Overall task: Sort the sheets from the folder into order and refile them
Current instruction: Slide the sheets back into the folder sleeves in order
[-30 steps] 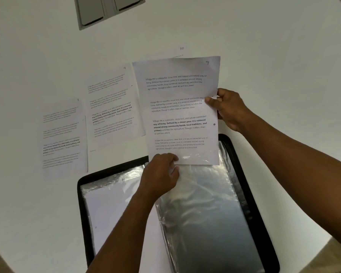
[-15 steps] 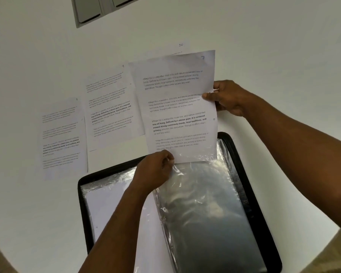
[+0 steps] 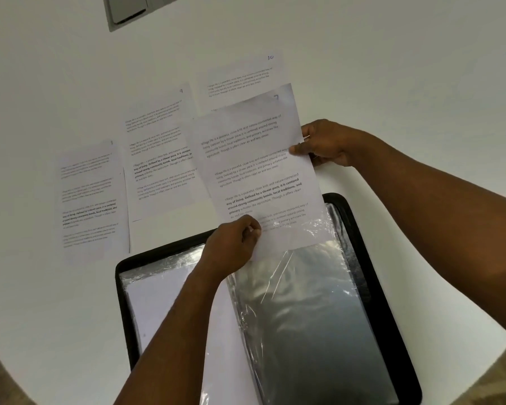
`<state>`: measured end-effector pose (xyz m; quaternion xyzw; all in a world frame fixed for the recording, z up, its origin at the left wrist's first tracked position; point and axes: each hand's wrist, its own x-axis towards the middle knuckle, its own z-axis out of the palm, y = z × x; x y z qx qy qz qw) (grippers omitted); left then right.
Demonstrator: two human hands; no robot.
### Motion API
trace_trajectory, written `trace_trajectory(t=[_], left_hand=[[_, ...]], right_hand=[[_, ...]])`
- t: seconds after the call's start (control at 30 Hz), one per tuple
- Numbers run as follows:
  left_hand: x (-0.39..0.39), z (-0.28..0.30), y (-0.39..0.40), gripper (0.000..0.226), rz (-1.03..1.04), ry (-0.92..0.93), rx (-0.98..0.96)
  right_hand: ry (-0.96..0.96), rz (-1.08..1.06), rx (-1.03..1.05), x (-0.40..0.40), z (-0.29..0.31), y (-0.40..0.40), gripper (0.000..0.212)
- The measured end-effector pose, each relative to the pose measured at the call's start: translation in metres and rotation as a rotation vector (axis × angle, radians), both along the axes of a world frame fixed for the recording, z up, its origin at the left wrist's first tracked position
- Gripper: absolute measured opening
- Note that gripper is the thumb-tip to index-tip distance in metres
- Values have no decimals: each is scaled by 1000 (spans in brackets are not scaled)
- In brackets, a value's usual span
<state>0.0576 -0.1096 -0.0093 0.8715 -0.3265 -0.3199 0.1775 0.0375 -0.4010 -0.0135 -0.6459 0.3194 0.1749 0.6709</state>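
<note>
1. The held sheet (image 3: 254,168), marked 7 at its top corner, sits in the middle of the frame. Its long axis runs from upper right to lower left, tilted. Its bottom edge is already inside the mouth of the clear sleeve (image 3: 298,287) of the open folder (image 3: 383,287).
2. The sleeve lies straight below the sheet, toward the lower right of the frame, so the sheet would have to slide down along its own long axis.
3. Left hand (image 3: 234,247): fingers curled, pinching the sheet's lower left corner at the sleeve's mouth. Whether they also grip the plastic, I cannot tell.
4. Right hand (image 3: 327,141): thumb and fingers pinch the sheet's right edge, high up, well above the sleeve.
5. The left hand is nearer the sleeve.
6. On the bench (image 3: 392,68), three sheets lie flat: sheet 10 (image 3: 240,74) at upper centre, partly behind the held one; sheet 9 (image 3: 158,147) to its left; another sheet (image 3: 91,200) at far left.
</note>
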Motion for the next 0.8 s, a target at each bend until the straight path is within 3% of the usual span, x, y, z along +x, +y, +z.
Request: trace_trajectory(t=[0.27, 0.53, 0.67, 0.8], left_hand=[[-7, -4, -4, 8, 4, 19, -10], [-20, -3, -33, 18, -18, 124, -70], [-21, -2, -48, 11, 11, 138, -110], [-20, 0, -47, 11, 57, 214, -115]], right_hand=[[80, 177, 59, -8, -2, 4, 35], [11, 2, 88, -2, 7, 5, 12], [37, 31, 73, -2, 6, 7, 22], [100, 210, 33, -9, 2, 4, 32]])
